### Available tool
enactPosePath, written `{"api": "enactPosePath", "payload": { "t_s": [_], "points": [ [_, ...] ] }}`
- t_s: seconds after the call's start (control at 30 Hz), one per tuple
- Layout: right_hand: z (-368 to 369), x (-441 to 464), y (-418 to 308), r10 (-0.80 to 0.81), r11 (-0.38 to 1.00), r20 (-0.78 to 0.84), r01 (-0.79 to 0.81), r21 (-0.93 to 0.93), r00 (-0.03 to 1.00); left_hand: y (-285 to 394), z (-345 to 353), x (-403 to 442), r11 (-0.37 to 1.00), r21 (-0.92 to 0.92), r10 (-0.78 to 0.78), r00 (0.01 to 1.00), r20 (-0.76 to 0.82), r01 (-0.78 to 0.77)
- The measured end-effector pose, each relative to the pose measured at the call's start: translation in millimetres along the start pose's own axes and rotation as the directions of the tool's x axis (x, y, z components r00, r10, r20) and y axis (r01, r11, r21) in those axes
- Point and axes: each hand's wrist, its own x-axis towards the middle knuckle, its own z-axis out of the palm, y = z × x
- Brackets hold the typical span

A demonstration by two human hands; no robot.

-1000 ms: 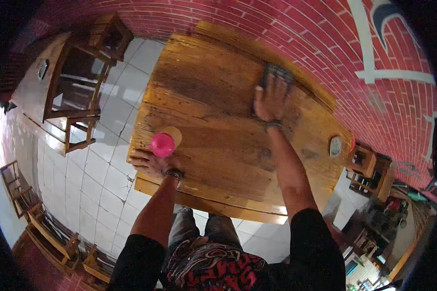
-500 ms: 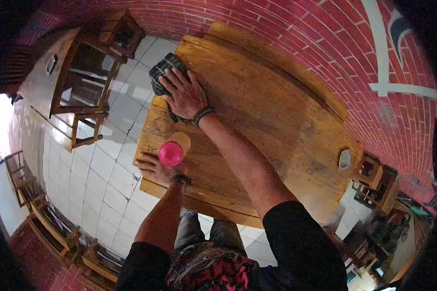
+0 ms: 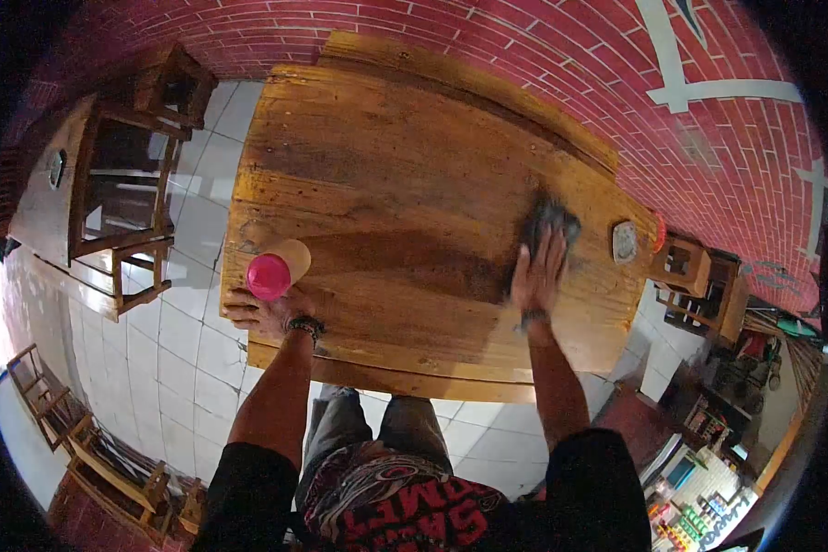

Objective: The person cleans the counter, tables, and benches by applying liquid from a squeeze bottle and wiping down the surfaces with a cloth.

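Right hand [image 3: 540, 276] lies stretched out on a dark cloth [image 3: 554, 225], with its fingers long and straight, not curled into a fist, in the head view. Both hand and cloth look blurry, so I cannot tell if the fingers pinch the cloth at all. The cloth is on the right part of the big wooden table [image 3: 386, 166], near a small grey thing [image 3: 624, 242] that sits close to the right end. Half a second ago, the same hand and cloth were at the far left corner, with some of the cloth over the edge. Now they are way over on the right, so the rubbing seems to be happening at this side, and the far left corner has no cloth on it. Left hand [image 3: 271, 313] is still at the near left corner, spread flat with its fingers apart, and it looks like it is leaning there. A round pink thing [image 3: 269, 276] stands just beside it and hides a bit of it; I cannot tell if they touch. The red brick wall [image 3: 543, 55] is on the far side.
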Motion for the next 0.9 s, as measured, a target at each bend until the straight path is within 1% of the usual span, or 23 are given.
{"api": "enactPosePath", "payload": {
  "t_s": [0.07,0.1,0.13,0.17,0.2,0.23,0.27,0.3,0.33,0.4,0.43,0.47,0.53,0.6,0.63,0.67,0.7,0.73,0.77,0.83,0.87,0.9],
  "points": [
    [7.0,-80.6,42.6,0.024,0.998,-0.057,-0.021,0.052,0.998,0.7,-3.7,0.5,0.992,0.122,0.024,0.999,-0.031,-0.021],
    [-2.2,-116.7,48.7,0.041,0.998,-0.045,-0.039,0.048,0.998,-2.0,-32.1,9.2,0.992,0.124,0.010,1.000,-0.030,-0.006],
    [-9.3,-137.5,48.0,0.056,0.998,-0.033,-0.054,0.044,0.998,-6.4,-83.8,23.9,0.991,-0.132,0.043,0.930,0.365,0.007],
    [-11.2,-140.2,42.8,0.043,0.998,-0.029,-0.042,0.049,0.999,-4.4,-95.9,23.4,0.965,-0.258,0.104,0.841,0.531,0.044],
    [-12.0,-141.2,37.8,0.142,0.989,0.045,-0.139,-0.054,0.989,-2.3,-108.0,22.9,0.926,-0.356,0.161,0.720,0.675,0.128],
    [-11.8,-136.9,32.0,0.243,0.961,0.105,-0.224,-0.164,0.964,11.1,-95.4,3.9,0.956,-0.250,-0.004,0.864,0.504,0.150],
    [-8.1,-123.0,26.7,0.230,0.964,0.109,-0.211,-0.161,0.967,12.7,-84.8,1.6,0.965,-0.206,-0.063,0.902,0.428,0.165],
    [-5.0,-93.7,15.0,0.049,0.994,0.076,-0.042,-0.097,0.996,14.3,-74.2,-0.7,0.968,-0.164,-0.122,0.930,0.347,0.188],
    [-3.2,-61.9,-0.3,-0.129,0.991,0.036,0.131,-0.040,0.991,16.0,-63.5,-3.0,0.968,-0.128,-0.179,0.948,0.263,0.218],
    [10.3,12.3,-57.0,-0.259,0.966,0.033,0.259,-0.022,0.965,11.5,-46.0,-4.0,0.960,-0.207,-0.148,0.970,0.195,0.188],
    [9.7,43.0,-90.9,-0.275,0.961,0.035,0.275,0.002,0.961,10.4,-45.2,-3.5,0.959,-0.208,-0.152,0.969,0.197,0.192],
    [10.7,69.0,-125.1,-0.290,0.957,0.037,0.289,0.026,0.956,8.0,-44.7,-3.7,0.970,-0.195,-0.102,0.972,0.213,0.145],
    [32.5,116.5,-182.8,-0.366,0.930,-0.047,0.366,-0.006,0.929,7.2,-45.5,-2.5,0.978,-0.182,-0.058,0.973,0.225,0.101],
    [33.1,150.2,-253.8,-0.458,0.876,-0.121,0.470,0.106,0.881,4.8,-58.8,2.4,0.985,-0.130,-0.076,0.959,0.274,0.115],
    [44.7,160.4,-288.5,-0.495,0.857,-0.107,0.505,0.103,0.862,1.5,-68.1,6.7,0.987,-0.110,-0.082,0.954,0.288,0.118],
    [54.1,163.5,-321.8,-0.530,0.838,-0.092,0.537,0.099,0.843,-9.8,-88.1,21.6,0.923,-0.318,-0.023,0.854,0.520,0.219],
    [49.1,157.6,-355.8,-0.564,0.812,-0.055,0.566,0.141,0.824,-13.4,-96.0,27.0,0.874,-0.403,0.041,0.786,0.617,0.271],
    [41.9,143.9,-380.8,-0.637,0.757,0.004,0.625,0.191,0.771,-16.9,-103.8,32.5,0.816,-0.465,0.104,0.704,0.702,0.343],
    [38.8,127.1,-397.9,-0.704,0.698,0.060,0.673,0.242,0.708,-14.1,-105.5,30.7,0.895,-0.415,0.161,0.748,0.643,0.165],
    [70.5,82.0,-402.7,-0.795,0.548,-0.134,0.795,0.260,0.592,-8.9,-77.7,19.4,0.935,-0.352,0.252,0.765,0.592,-0.035],
    [70.9,73.0,-385.9,-0.789,0.561,-0.128,0.790,0.246,0.600,-5.8,-31.8,6.8,0.978,-0.209,0.082,0.956,0.281,-0.022],
    [71.1,64.8,-369.3,-0.828,0.491,-0.120,0.812,0.315,0.547,-3.4,-4.1,-1.1,0.995,-0.084,-0.058,0.994,-0.096,0.050]
  ]
}}
